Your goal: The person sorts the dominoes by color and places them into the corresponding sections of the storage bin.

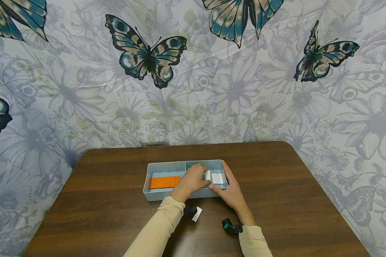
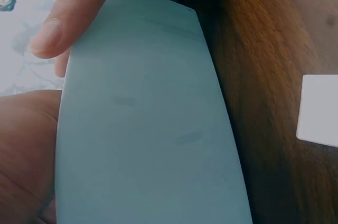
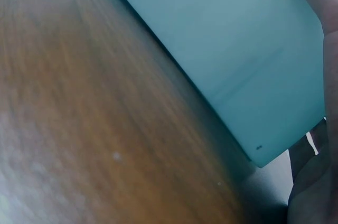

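Note:
A long light-blue box (image 1: 167, 195) with two compartments stands on the table. My left hand (image 1: 193, 178) reaches over its front wall into the right compartment and pinches a small upright white block (image 1: 207, 175) between thumb and fingers. Beside that lies another flat white block (image 1: 217, 178). My right hand (image 1: 229, 191) holds the box's right end, its thumb over the front rim and its fingers along the end wall. An orange rectangular piece or row of pieces (image 1: 164, 182) lies in the left compartment. Both wrist views mainly show the box's outer front wall (image 2: 148, 118), hiding the contents.
A flat white piece (image 1: 197, 214) lies on the brown wooden table (image 1: 109, 200) in front of the box, close to the left wrist. Behind the table hangs a cloth (image 1: 193, 107) printed with butterflies and flowers. A divider (image 1: 185, 166) separates the compartments.

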### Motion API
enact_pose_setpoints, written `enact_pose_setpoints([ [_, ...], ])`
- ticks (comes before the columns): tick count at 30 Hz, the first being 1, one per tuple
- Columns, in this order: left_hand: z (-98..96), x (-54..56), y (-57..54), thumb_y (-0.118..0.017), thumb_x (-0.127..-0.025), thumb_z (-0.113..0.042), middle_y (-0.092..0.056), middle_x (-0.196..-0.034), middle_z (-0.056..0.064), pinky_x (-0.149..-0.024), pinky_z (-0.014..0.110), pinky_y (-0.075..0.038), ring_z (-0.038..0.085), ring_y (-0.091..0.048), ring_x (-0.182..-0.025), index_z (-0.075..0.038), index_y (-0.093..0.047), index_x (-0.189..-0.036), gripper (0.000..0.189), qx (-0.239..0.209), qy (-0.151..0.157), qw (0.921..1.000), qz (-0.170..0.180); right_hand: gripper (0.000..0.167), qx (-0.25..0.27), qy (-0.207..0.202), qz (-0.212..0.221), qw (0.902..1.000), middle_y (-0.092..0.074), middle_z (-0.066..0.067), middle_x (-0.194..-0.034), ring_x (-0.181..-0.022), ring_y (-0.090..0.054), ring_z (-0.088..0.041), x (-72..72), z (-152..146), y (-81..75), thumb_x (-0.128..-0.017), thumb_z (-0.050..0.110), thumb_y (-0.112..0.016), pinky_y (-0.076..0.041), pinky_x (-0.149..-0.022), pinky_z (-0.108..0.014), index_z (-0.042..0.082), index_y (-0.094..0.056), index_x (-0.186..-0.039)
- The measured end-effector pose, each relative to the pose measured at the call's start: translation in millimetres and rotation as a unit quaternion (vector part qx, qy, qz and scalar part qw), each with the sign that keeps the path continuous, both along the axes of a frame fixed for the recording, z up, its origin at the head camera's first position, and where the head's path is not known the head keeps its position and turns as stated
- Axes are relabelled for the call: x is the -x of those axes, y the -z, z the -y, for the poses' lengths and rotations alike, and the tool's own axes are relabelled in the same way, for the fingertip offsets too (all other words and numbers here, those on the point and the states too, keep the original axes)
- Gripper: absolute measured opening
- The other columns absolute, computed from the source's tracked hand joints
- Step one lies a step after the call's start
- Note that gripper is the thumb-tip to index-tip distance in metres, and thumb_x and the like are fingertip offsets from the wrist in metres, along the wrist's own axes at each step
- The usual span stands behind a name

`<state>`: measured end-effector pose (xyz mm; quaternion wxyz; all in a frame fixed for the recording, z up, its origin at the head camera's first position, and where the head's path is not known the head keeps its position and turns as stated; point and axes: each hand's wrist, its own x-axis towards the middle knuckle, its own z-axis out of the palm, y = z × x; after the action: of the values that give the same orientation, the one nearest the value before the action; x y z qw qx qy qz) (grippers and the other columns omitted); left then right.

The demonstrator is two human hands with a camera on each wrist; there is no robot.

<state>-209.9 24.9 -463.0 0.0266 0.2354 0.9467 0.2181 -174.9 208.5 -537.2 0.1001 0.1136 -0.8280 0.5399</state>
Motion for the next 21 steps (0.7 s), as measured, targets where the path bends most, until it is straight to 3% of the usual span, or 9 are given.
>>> enact_pose_setpoints([
  [9,-9.1,7.8,1.7,-0.084,-0.088,-0.025,-0.071,-0.112,0.013,-0.084,0.036,-0.057,0.025,-0.067,-0.098,0.000,-0.075,-0.118,0.040,0.037,-0.005,0.9992,0.010,0.102,0.003,-0.001,0.005,1.0000,-0.022,-0.002,-0.172,-0.156,-0.026,-0.031,0.1,-1.4,-0.3,-0.085,0.030,-0.086,-0.030,-0.119,-0.061,0.022,-0.024,-0.166],
  [15,-12.0,10.4,2.4,-0.084,-0.088,-0.026,-0.070,-0.098,0.007,-0.072,0.031,-0.053,0.018,-0.062,-0.080,-0.002,-0.076,-0.108,0.032,0.040,-0.012,0.9989,0.022,0.102,0.004,-0.003,-0.001,1.0000,-0.022,-0.001,-0.172,-0.156,-0.026,-0.031,1.2,-1.7,0.4,-0.086,0.029,-0.086,-0.030,-0.120,-0.061,0.020,-0.024,-0.166],
  [21,-13.5,10.7,2.6,-0.085,-0.087,-0.027,-0.069,-0.095,0.006,-0.075,0.033,-0.054,0.018,-0.063,-0.081,-0.003,-0.076,-0.106,0.031,0.048,-0.018,0.9984,0.025,0.102,0.004,-0.007,-0.009,0.9999,-0.022,-0.005,-0.172,-0.156,-0.024,-0.029,3.2,-2.3,2.7,-0.085,0.028,-0.086,-0.028,-0.121,-0.059,0.021,-0.024,-0.166],
])
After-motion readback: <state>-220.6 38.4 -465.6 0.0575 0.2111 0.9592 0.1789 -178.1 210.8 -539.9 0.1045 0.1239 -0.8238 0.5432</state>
